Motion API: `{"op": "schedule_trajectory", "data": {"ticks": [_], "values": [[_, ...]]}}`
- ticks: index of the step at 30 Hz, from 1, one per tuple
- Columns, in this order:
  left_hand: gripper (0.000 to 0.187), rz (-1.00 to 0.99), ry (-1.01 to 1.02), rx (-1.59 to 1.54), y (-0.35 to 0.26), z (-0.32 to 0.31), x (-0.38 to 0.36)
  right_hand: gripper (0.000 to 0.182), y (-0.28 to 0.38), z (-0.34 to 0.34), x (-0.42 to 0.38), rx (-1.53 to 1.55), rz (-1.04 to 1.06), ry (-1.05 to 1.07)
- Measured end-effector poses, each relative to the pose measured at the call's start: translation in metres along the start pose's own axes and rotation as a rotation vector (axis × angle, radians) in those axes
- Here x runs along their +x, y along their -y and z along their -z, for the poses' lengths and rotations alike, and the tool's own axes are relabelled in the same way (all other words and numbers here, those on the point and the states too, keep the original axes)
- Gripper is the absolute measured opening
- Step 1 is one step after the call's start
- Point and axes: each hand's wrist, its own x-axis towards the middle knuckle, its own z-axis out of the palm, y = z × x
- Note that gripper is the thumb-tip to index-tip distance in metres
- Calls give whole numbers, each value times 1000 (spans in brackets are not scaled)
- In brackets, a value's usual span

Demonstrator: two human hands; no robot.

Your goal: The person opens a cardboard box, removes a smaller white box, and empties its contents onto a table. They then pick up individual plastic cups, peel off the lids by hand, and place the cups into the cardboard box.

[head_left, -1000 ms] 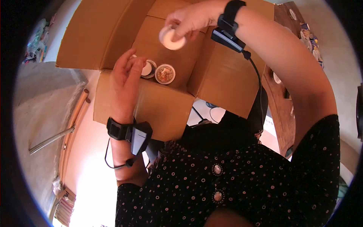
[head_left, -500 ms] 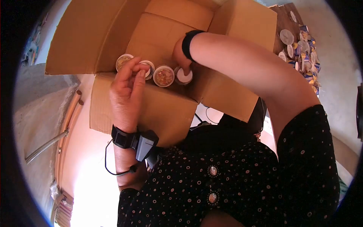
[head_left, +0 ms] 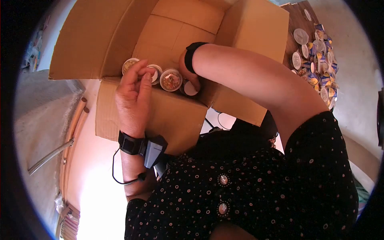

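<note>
In a large open cardboard box (head_left: 160, 116), several small round cups stand in a row along the near wall. My right hand (head_left: 187, 72) reaches down inside, its fingers around the rightmost cup (head_left: 190, 89), which has a plain white top. Beside that stands a clear-topped cup (head_left: 171, 80) with reddish and yellow bits inside. My left hand (head_left: 134, 98) hovers over the near wall at the left, fingers loosely bent and apart, partly covering a white-topped cup (head_left: 155, 76). Another cup (head_left: 130, 65) with pale yellow contents sits at the left end.
To the right, a brown wooden surface (head_left: 296, 18) carries a pile of small blue-and-yellow packaged cups (head_left: 320, 66) and a round clear lid (head_left: 301, 36). The box flaps (head_left: 84, 40) spread outward. Pipes (head_left: 74, 136) run along the wall at the left.
My right hand has shifted slightly left and toward me, and the rightmost cup is now closer to the clear-topped one. My left hand has hardly moved.
</note>
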Motion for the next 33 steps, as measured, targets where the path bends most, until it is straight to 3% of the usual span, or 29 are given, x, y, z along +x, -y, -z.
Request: {"op": "schedule_trajectory", "data": {"ticks": [4,7,9,10,11,13,15,16,18,19,23,25,27,29,30,32,33], "values": [[26,17,10,69,0,2,1,57,5,2,-16,38,-20,-23],[27,6,5,53,3,2,3,59,20,3,-45,149,-179,37],[27,-9,16,17,8,3,4,60,40,-11,-89,229,-384,-404],[26,3,7,-5,11,3,4,60,35,-22,-95,252,-280,-643],[26,12,1,-30,11,4,6,60,34,-36,-98,262,-305,-657],[28,55,33,114,2,9,6,51,48,-72,-119,272,-167,-1289],[29,52,98,144,1,16,7,38,68,-111,-141,513,36,-1484],[29,86,103,136,-7,14,8,38,82,-140,-156,518,-57,-1514],[29,80,130,103,-17,14,4,27,114,-181,-171,642,79,-1830],[29,44,148,78,-25,9,7,27,123,-202,-175,646,41,-1868],[28,-2,223,131,-75,-33,1,18,159,-315,-148,882,-210,-2261],[27,-82,306,58,-98,-70,-5,20,163,-363,-123,1109,-560,-2333],[27,-96,341,78,-116,-106,-20,23,154,-410,-107,1038,-934,-2417],[26,-100,590,37,-119,-137,-32,35,141,-450,-101,995,-1167,-2444],[26,-108,597,49,-120,-151,-40,35,138,-463,-107,1004,-1166,-2458],[24,-32,725,-4,-119,-179,-60,43,133,-482,-119,466,-1496,-2318],[24,-38,726,4,-119,-191,-68,43,128,-488,-118,469,-1495,-2328]]}}
